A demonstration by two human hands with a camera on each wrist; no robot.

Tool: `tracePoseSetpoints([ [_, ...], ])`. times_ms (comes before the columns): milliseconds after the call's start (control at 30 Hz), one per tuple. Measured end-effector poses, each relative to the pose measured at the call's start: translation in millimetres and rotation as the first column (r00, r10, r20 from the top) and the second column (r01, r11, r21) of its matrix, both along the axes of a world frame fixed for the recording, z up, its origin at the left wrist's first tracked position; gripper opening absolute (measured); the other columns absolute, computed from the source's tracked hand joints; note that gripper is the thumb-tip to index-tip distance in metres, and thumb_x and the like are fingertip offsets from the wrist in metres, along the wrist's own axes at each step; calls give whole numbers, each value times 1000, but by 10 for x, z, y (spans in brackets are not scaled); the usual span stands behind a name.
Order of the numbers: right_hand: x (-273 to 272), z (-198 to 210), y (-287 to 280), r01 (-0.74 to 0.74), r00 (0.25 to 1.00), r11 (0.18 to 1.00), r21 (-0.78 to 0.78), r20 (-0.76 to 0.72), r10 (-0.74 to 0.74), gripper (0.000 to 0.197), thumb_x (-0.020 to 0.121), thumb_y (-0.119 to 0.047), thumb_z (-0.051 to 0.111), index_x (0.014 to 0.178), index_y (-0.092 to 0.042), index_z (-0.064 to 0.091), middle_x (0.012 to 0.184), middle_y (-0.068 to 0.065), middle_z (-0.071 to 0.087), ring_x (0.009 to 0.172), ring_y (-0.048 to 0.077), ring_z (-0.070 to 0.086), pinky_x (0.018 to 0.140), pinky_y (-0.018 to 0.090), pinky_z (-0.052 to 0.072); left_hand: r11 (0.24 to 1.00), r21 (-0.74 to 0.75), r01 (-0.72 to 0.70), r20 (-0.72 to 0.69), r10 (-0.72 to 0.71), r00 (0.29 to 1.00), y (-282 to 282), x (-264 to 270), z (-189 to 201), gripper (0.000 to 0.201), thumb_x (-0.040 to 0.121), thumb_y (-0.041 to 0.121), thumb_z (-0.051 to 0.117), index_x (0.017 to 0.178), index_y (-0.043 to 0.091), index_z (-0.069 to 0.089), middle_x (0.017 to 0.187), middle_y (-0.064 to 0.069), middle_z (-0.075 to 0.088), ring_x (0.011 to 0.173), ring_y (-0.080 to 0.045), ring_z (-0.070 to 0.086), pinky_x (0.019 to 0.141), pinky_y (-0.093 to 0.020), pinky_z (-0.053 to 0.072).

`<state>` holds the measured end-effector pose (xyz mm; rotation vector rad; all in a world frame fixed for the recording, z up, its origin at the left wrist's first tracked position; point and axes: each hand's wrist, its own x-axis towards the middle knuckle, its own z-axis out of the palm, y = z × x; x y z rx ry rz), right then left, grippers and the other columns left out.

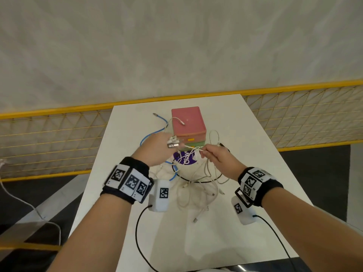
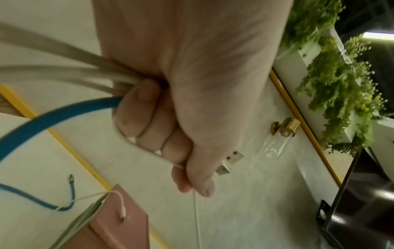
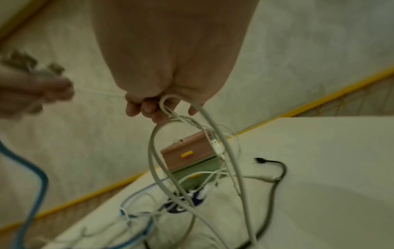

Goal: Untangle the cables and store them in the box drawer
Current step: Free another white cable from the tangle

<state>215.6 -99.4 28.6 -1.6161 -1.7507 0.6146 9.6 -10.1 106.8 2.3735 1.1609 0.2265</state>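
Pale marbled wall rose behind a white table [image 1: 245, 134], with a yellow mesh railing [image 1: 59, 134] running along its far edge. Near the far end stood a little box of drawers [image 1: 187, 122], pink on top and green below, both drawers looking closed, and a loose white plug end lay on its lid.

Both hands were raised above the table between the box and the person. The left hand [image 1: 157, 148] was clenched round a bundle of cables, a blue cable [image 2: 42, 121] and several white ones, with metal plugs [image 1: 172, 144] poking out past the knuckles. The right hand [image 1: 214, 156] pinched loops of white cable [image 3: 170, 134] between thumb and fingertips. One thin strand ran taut between the hands, so I judged they were being drawn apart to work it free of the knot.

Below them the rest of the tangle [image 1: 198, 185] sagged onto a white bag with a purple label [image 1: 186, 159], and a black cable [image 3: 277, 171] curled out to the right. Nothing seemed stored yet.
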Motion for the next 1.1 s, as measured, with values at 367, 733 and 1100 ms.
tracePoseSetpoints([
  [367,-27,-126,95,134,989,991,4,70,-134,24,101,-25,35,83,-26,51,56,-11,46,61,8,45,98,33,25,960,237,-148,280,78,957,-151,141,-70,45,91,28,63,133,27,49,94,-3,70,79,-23,65,71,-32,52],
  [733,73,-163,67,133,971,991,-33,204,-124,26,102,-28,26,82,-28,44,69,-11,50,69,12,52,101,36,20,961,26,-276,456,235,858,-170,229,-1,27,96,33,56,82,11,51,65,13,46,53,2,42,49,-4,35],
  [1100,-70,79,128,67,980,996,66,183,-78,34,96,-7,27,97,-35,47,78,-11,56,73,11,54,93,29,19,1000,-14,-22,318,25,948,-268,397,-281,36,93,31,62,127,21,56,97,4,68,93,-14,65,80,-27,52],
])
